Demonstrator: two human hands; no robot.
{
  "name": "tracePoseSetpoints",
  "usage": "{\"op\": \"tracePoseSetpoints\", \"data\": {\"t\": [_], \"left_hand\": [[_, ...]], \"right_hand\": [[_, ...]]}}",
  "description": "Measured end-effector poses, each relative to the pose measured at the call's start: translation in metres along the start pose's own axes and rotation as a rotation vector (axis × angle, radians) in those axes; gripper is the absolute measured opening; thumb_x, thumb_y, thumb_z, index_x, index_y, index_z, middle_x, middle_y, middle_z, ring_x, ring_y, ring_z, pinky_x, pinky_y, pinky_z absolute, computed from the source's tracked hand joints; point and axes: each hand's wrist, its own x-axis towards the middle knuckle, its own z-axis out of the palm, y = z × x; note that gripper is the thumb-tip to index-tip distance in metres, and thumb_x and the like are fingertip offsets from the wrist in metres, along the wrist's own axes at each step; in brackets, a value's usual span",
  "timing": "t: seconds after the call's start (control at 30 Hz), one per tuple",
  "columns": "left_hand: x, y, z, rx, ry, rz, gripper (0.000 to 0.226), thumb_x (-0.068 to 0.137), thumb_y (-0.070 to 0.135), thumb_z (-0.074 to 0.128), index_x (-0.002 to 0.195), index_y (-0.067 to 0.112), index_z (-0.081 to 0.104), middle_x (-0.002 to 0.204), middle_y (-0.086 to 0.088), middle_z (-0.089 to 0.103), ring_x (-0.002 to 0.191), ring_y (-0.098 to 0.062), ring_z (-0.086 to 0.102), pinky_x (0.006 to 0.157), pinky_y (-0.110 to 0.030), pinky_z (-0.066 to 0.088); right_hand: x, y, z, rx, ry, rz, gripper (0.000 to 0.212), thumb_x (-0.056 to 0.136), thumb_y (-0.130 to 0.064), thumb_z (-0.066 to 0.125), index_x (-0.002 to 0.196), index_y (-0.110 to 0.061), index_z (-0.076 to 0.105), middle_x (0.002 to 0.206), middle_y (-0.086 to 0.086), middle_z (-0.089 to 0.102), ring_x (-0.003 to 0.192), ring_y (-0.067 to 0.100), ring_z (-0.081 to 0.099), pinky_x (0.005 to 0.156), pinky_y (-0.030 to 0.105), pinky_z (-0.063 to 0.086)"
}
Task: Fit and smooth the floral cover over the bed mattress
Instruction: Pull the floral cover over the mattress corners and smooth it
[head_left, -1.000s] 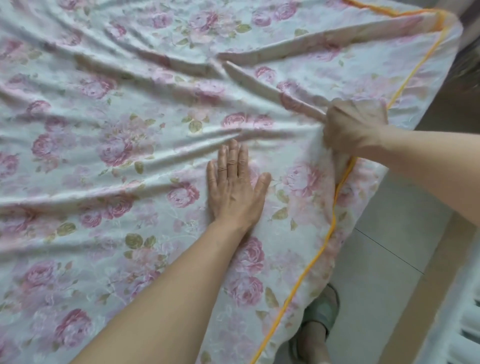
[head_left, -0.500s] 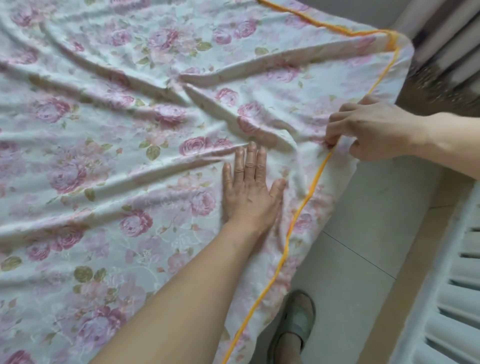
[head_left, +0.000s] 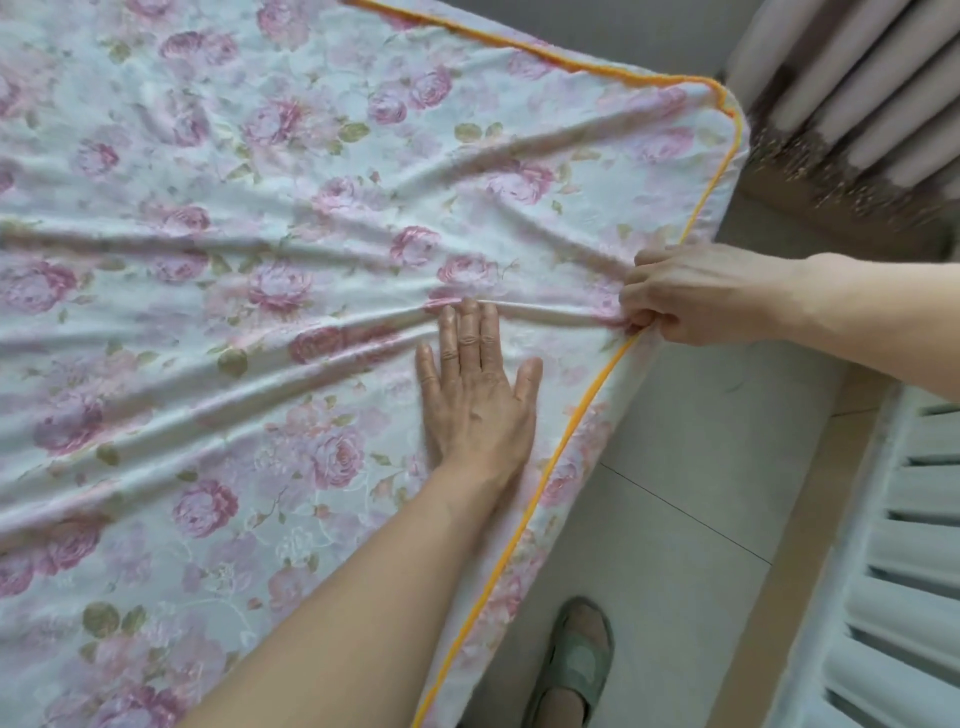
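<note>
Pink floral cover (head_left: 260, 208) smoother; right hand (head_left: 696, 293) fingers (head_left: 643, 296) pinch its edge, left hand (head_left: 475, 400) flat

Counted one floral cover (head_left: 260, 208), which carried one orange piping line (head_left: 566, 441) along its edge. Grips numbered two, both bare hands: left grip (head_left: 478, 400) and right grip (head_left: 696, 296). One slippered foot (head_left: 576, 660) was near right, one pleated curtain (head_left: 857, 88) far right, and one white slatted panel (head_left: 909, 571) near right.
</note>
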Motion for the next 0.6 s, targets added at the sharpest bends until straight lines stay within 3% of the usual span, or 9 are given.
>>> {"op": "tracePoseSetpoints", "data": {"t": [0.1, 0.2, 0.37, 0.5, 0.6], "left_hand": [[0.017, 0.012, -0.001, 0.053, -0.032, 0.080, 0.071, 0.095, 0.058, 0.005, 0.151, 0.021, -0.017, 0.158, 0.004, -0.026, 0.144, -0.014, -0.028, 0.117, -0.042, -0.017], [0.042, 0.028, -0.002, 0.047, -0.063, 0.129, 0.071, 0.098, 0.059, 0.015, 0.152, 0.024, -0.014, 0.159, 0.005, -0.024, 0.144, -0.015, -0.026, 0.117, -0.041, -0.017], [0.076, 0.048, -0.006, 0.037, -0.116, 0.165, 0.075, 0.095, 0.065, 0.019, 0.153, 0.027, -0.012, 0.159, 0.006, -0.023, 0.145, -0.015, -0.023, 0.118, -0.039, -0.015], [0.082, 0.050, -0.004, 0.023, -0.063, 0.173, 0.075, 0.095, 0.065, 0.018, 0.154, 0.027, -0.008, 0.161, 0.007, -0.018, 0.147, -0.014, -0.019, 0.119, -0.039, -0.011], [0.071, 0.051, 0.001, 0.036, 0.061, 0.173, 0.070, 0.094, 0.062, 0.004, 0.154, 0.028, 0.000, 0.162, 0.010, -0.007, 0.148, -0.010, -0.012, 0.120, -0.038, -0.008]], "right_hand": [[0.000, 0.016, 0.001, 0.183, 0.054, 0.152, 0.002, 0.069, -0.021, 0.056, 0.069, -0.020, 0.057, 0.075, -0.003, 0.054, 0.075, 0.025, 0.054, 0.064, 0.042, 0.049], [0.001, 0.039, -0.006, 0.246, 0.150, 0.373, 0.004, 0.074, -0.018, 0.060, 0.078, -0.018, 0.060, 0.083, 0.003, 0.055, 0.081, 0.032, 0.059, 0.070, 0.044, 0.051], [0.018, 0.068, -0.021, 0.242, 0.231, 0.850, 0.045, 0.083, -0.034, 0.064, 0.113, -0.003, 0.052, 0.116, 0.021, 0.057, 0.104, 0.040, 0.058, 0.080, 0.041, 0.045], [0.028, 0.063, -0.020, 0.210, 0.204, 0.857, 0.014, 0.085, -0.015, 0.058, 0.092, -0.003, 0.060, 0.115, 0.025, 0.057, 0.104, 0.044, 0.057, 0.076, 0.038, 0.045], [0.027, 0.057, -0.025, 0.067, 0.101, 0.742, 0.007, 0.076, -0.003, 0.060, 0.081, -0.004, 0.055, 0.104, 0.025, 0.062, 0.096, 0.042, 0.059, 0.068, 0.033, 0.040]]}}
